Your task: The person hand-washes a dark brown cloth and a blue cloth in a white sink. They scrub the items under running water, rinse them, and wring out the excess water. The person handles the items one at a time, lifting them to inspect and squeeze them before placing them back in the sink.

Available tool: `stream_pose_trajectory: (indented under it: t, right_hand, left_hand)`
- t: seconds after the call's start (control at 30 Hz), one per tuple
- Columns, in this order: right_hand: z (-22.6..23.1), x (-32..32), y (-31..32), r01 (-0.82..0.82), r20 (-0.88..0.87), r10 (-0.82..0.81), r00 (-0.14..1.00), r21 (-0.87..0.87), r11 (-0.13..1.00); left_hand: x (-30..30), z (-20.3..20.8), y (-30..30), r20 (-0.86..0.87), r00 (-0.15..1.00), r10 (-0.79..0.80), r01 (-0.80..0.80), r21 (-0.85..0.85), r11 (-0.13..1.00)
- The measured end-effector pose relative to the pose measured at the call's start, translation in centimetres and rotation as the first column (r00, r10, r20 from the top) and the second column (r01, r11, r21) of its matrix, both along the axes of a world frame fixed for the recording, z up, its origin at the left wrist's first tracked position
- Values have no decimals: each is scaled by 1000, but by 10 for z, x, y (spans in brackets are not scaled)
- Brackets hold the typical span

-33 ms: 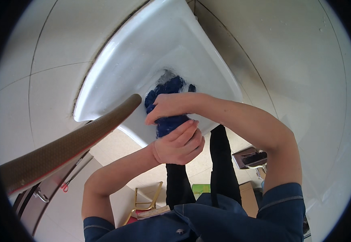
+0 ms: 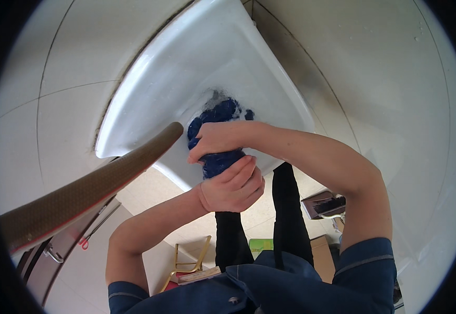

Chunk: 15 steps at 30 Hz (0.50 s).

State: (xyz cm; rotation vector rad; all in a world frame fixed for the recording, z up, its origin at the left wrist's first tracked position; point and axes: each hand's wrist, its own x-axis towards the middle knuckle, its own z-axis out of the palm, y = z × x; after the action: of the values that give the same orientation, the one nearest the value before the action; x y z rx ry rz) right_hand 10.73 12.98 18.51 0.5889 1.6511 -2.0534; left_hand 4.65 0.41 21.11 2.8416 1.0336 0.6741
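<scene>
A wet dark blue cloth (image 2: 223, 111) lies bunched in the white corner sink (image 2: 186, 70), with clear water around its far end. My right hand (image 2: 215, 138) reaches in from the right and grips the cloth across its middle, fingers curled over the left side. Nearer to me, my left hand (image 2: 233, 183) is wrapped round the cloth's near end at the sink's front edge. Between the two hands a stretch of the cloth shows. Both palms and some of the fingertips are hidden.
A long brown hose-like tube (image 2: 107, 175) slants in from the left, its end close to the cloth. Tiled walls flank the sink. Below are a gold-framed chair (image 2: 188, 267), a cardboard box (image 2: 322, 256), a green item (image 2: 261, 245) and a dark-brown holder (image 2: 323, 205).
Both hands keep their grip and have shifted only very slightly. The far folds of the cloth sit a little differently in the water.
</scene>
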Motion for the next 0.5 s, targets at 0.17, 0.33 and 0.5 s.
stream_pose_trajectory:
  t: [0.17,0.33,0.5]
  right_hand:
    - [-9,-12,-16,-101,77,79,994,342,934]
    - [-17,-19,-36,-144,124,96,988,475,868]
    - [-26,-29,-60,-111,65,90,994,538,835]
  left_hand:
    - [6,-16,1,-325,938,-125,135,10,991]
    - [13,-35,-4,-627,742,-238,264,-53,963]
    - [8,-120,-68,-722,643,-255,256,-111,960]
